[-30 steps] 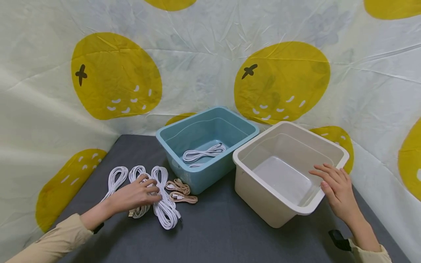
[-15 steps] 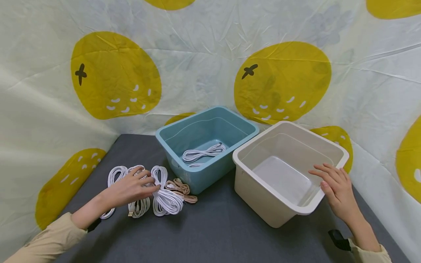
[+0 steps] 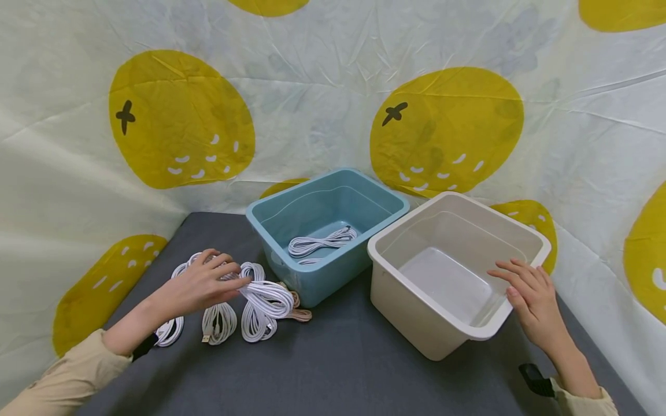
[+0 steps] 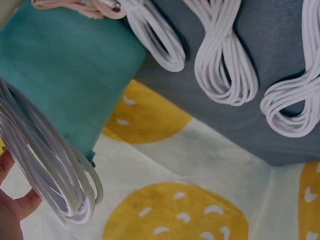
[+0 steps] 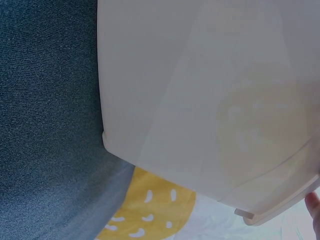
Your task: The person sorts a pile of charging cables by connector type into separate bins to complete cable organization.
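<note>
My left hand (image 3: 205,283) pinches a coiled white cable (image 3: 272,299) between thumb and fingers, raised over the table. The left wrist view shows its loops (image 4: 65,175) hanging by the thumb, with the teal bin (image 4: 70,70) behind. Below it lies another white cable bundle (image 3: 254,326), partly covered in the head view. Two more white bundles lie left, one with a USB plug (image 3: 206,338); my hand partly hides them. At the right, my right hand (image 3: 536,300) rests on the rim of the beige bin (image 3: 406,306), fingers loosely spread.
Inside the teal bin lie white cables (image 3: 322,241). Tan cables (image 3: 300,315) sit against its near side, partly hidden. Both bins stand side by side on the dark tabletop (image 3: 333,370). A patterned cloth (image 3: 312,115) hangs behind and at both sides.
My left hand has lifted the white cable off the table and moved slightly left and up, uncovering the bundle beneath. The right hand and both bins stay put.
</note>
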Tool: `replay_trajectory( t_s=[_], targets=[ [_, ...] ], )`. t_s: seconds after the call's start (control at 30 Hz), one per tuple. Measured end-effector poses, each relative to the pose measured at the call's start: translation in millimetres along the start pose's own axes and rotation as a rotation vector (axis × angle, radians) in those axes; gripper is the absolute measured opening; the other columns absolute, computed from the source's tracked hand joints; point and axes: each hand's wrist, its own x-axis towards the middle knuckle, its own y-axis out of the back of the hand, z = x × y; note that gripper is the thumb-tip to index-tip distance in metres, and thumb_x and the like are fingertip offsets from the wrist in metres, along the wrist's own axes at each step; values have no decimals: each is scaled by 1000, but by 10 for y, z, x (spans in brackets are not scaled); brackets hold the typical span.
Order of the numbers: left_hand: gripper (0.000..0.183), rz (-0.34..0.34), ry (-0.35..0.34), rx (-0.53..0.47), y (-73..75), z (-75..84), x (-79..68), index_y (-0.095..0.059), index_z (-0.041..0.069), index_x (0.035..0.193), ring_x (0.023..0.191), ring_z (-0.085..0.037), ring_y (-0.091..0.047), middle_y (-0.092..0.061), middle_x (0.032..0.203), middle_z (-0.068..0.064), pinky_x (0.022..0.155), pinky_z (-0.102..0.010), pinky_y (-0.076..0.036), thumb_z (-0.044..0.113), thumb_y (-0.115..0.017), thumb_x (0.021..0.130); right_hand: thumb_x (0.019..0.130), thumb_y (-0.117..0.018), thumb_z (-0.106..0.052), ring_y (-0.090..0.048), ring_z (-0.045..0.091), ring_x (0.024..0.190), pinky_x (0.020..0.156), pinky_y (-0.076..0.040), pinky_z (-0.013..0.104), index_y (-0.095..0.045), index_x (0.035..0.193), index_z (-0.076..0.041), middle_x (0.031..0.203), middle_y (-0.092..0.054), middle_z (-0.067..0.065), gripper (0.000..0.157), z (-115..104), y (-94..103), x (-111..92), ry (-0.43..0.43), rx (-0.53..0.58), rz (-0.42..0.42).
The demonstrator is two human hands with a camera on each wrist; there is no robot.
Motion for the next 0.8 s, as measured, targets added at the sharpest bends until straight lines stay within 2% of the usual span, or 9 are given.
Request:
replay_trajectory(
  t_s=[0.17,0.23,0.33,0.4,0.47,0.57,0.63,0.8],
  targets=[
    [25,3,6,4,63,-36,30,-57,25,109,90,-23,-52,-59,93,-2,79,-44,-40,37,-50,88,84,-41,-5,-27,5,129,104,-1,59,-62,107,-4,126,-52,7,31,5,1,-2,-2,6,-4],
    [26,-5,12,3,98,-47,47,-57,25,110,90,-23,-52,-59,94,-2,79,-45,-40,35,-55,86,85,-41,-6,-28,5,129,104,-1,59,-62,107,-4,125,-52,8,31,7,4,-4,-8,7,-6],
    [36,-16,22,8,150,-66,78,-57,24,110,91,-23,-51,-59,94,-2,80,-46,-39,32,-68,76,85,-40,-7,-28,5,129,105,-1,58,-62,107,-5,125,-52,7,31,7,7,-3,-16,9,-8],
    [34,-15,22,18,178,-81,99,-57,23,110,90,-24,-51,-58,93,-2,81,-46,-39,33,-66,78,85,-40,-7,-28,5,129,105,-1,59,-62,107,-4,125,-52,6,31,8,5,-2,-11,9,-5],
    [27,-5,23,31,199,-98,120,-57,23,109,90,-24,-51,-58,93,-2,81,-46,-39,38,-49,89,85,-40,-7,-28,5,129,104,-1,59,-62,107,-4,125,-52,5,31,7,3,0,-6,10,-3],
    [44,21,17,44,226,-127,153,-58,23,109,90,-24,-51,-58,92,-2,80,-46,-39,43,-21,95,85,-40,-6,-28,6,129,104,-1,59,-62,106,-3,125,-53,5,30,7,0,0,3,8,1],
    [52,37,16,58,244,-147,179,-58,23,109,89,-24,-51,-57,91,-2,79,-46,-39,43,-12,95,85,-40,-6,-28,5,129,104,-1,59,-62,106,-3,125,-52,4,31,8,-3,-1,3,7,0],
    [51,79,14,97,308,-207,247,-58,22,108,88,-25,-51,-56,91,-4,78,-47,-39,41,-12,97,85,-40,-6,-28,6,129,104,-1,58,-62,106,-3,125,-52,5,31,21,-7,-11,4,2,-2]
  ],
)
